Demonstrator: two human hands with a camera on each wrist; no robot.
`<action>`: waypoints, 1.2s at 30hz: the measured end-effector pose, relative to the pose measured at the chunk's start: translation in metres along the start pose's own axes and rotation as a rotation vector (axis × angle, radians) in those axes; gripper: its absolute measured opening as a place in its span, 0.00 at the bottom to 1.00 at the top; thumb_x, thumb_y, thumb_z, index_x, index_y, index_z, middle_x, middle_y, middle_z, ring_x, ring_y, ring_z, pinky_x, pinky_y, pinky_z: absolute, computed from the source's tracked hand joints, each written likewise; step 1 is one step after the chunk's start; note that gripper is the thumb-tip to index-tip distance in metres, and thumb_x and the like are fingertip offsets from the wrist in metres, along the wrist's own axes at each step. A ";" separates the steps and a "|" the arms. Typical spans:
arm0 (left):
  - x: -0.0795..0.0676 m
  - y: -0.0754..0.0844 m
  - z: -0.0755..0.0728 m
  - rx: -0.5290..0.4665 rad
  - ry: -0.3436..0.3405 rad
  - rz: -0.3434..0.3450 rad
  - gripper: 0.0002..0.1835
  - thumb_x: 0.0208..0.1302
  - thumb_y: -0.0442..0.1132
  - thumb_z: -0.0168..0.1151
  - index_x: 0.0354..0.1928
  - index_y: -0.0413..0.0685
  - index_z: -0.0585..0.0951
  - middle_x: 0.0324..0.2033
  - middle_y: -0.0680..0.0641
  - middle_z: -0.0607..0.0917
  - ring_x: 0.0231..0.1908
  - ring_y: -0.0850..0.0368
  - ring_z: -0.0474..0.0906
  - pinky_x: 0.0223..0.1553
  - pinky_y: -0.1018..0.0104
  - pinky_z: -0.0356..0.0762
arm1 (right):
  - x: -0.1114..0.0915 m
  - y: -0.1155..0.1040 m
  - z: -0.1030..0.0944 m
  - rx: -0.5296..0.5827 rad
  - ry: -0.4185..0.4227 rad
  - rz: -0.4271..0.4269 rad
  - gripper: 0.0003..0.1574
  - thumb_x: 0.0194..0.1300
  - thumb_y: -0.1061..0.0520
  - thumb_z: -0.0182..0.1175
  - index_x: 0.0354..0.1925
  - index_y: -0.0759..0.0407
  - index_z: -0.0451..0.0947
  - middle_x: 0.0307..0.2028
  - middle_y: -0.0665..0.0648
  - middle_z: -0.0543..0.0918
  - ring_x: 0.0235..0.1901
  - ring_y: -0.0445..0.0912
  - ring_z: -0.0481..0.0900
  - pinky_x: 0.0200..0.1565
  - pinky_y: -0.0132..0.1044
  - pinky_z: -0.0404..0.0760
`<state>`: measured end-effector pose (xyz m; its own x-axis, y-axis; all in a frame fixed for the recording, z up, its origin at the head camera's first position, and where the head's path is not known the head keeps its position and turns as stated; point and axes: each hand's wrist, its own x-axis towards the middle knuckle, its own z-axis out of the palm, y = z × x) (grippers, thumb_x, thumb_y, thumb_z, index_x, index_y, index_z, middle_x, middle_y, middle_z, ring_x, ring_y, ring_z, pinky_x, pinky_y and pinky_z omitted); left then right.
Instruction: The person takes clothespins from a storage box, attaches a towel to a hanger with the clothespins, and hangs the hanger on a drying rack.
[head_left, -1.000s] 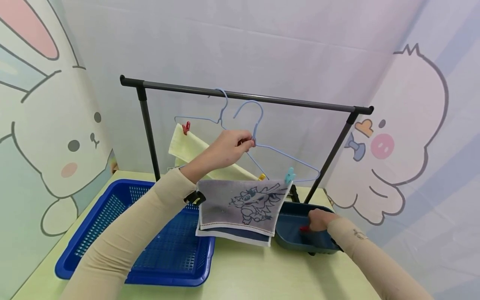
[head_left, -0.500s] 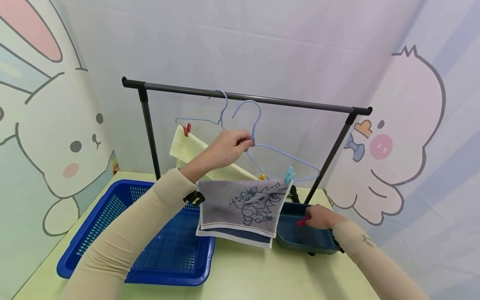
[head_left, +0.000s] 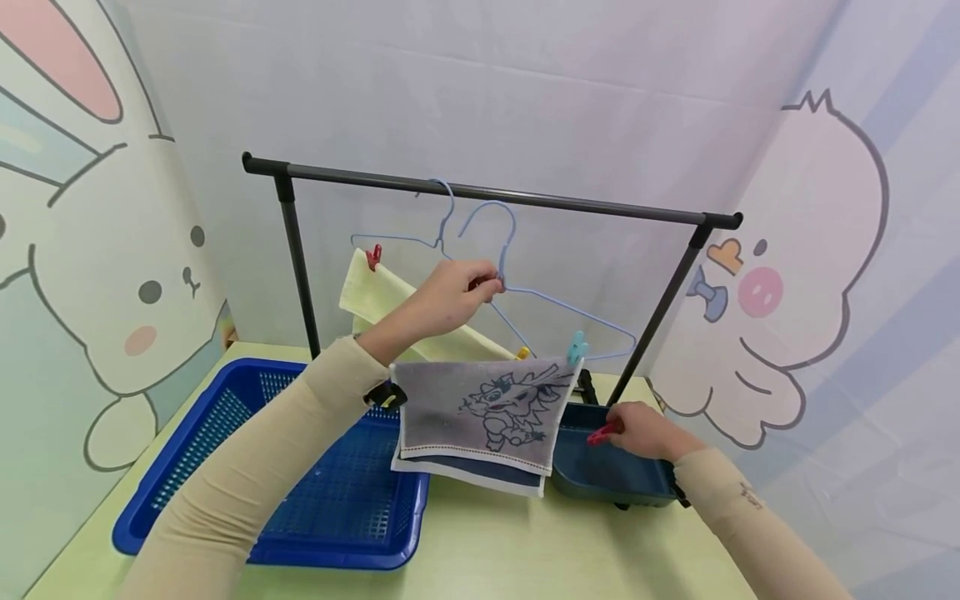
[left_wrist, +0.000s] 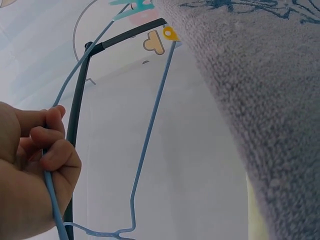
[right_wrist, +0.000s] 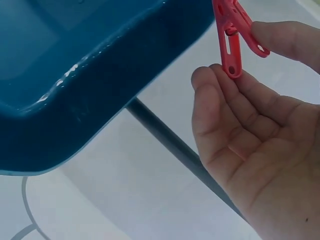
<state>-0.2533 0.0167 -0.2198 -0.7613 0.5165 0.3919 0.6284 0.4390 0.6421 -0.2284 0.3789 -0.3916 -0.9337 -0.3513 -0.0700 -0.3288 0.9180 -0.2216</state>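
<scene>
My left hand point(head_left: 457, 292) grips a blue wire hanger point(head_left: 573, 308) just below its hook, its fingers curled round the wire in the left wrist view. A grey towel point(head_left: 480, 408) with a dark dragon-like drawing hangs folded over this hanger, and a light-blue clothespin point(head_left: 577, 347) sits at its right corner. Over the dark teal bin point(head_left: 615, 492), my right hand point(head_left: 645, 431) pinches a red clothespin point(right_wrist: 230, 37) between thumb and fingers. The towel's upper left corner lies behind the left forearm.
A black rack's bar point(head_left: 570, 202) carries a second blue hanger point(head_left: 393, 237) with a yellow towel point(head_left: 367, 292), held by a red clothespin point(head_left: 373, 257) and a yellow clothespin point(head_left: 522, 354). A blue mesh basket point(head_left: 330, 557) stands on the table point(head_left: 510, 550) at left.
My right hand has risen from inside the bin with the red clothespin, which now shows more clearly. The held hanger has shifted slightly left.
</scene>
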 end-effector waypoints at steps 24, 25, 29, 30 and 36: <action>0.000 -0.014 0.002 0.000 0.013 -0.023 0.08 0.65 0.42 0.48 0.36 0.50 0.76 0.27 0.51 0.76 0.27 0.56 0.68 0.25 0.68 0.65 | -0.026 -0.046 -0.030 -0.045 0.202 -0.199 0.19 0.53 0.53 0.62 0.44 0.58 0.76 0.33 0.46 0.74 0.31 0.38 0.72 0.32 0.33 0.73; 0.000 -0.014 0.002 0.001 0.012 -0.021 0.08 0.65 0.42 0.47 0.36 0.50 0.76 0.27 0.51 0.76 0.26 0.56 0.67 0.25 0.68 0.65 | -0.027 -0.049 -0.031 -0.040 0.202 -0.205 0.19 0.53 0.53 0.62 0.44 0.57 0.76 0.33 0.46 0.74 0.31 0.38 0.73 0.31 0.33 0.73; 0.001 -0.016 0.004 -0.014 0.003 -0.013 0.08 0.65 0.42 0.48 0.36 0.50 0.76 0.27 0.51 0.76 0.26 0.56 0.67 0.25 0.68 0.65 | -0.033 -0.058 -0.037 -0.026 0.191 -0.210 0.18 0.53 0.53 0.62 0.44 0.55 0.76 0.33 0.45 0.74 0.30 0.37 0.72 0.30 0.31 0.73; 0.001 -0.017 0.004 -0.018 0.000 -0.010 0.08 0.65 0.42 0.48 0.36 0.50 0.76 0.26 0.51 0.76 0.25 0.56 0.67 0.24 0.67 0.65 | -0.034 -0.060 -0.038 -0.022 0.190 -0.218 0.17 0.54 0.53 0.62 0.44 0.55 0.76 0.33 0.44 0.73 0.30 0.37 0.72 0.30 0.31 0.73; 0.001 -0.020 0.007 -0.035 -0.003 -0.024 0.08 0.65 0.41 0.48 0.36 0.50 0.77 0.26 0.50 0.76 0.25 0.55 0.67 0.25 0.67 0.64 | -0.039 -0.074 -0.045 -0.023 0.210 -0.287 0.15 0.54 0.53 0.61 0.42 0.52 0.76 0.32 0.41 0.72 0.29 0.36 0.71 0.29 0.30 0.71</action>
<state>-0.2657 0.0132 -0.2366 -0.7754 0.5082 0.3747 0.6042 0.4250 0.6740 -0.1739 0.3334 -0.3291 -0.8106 -0.5524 0.1943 -0.5831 0.7919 -0.1814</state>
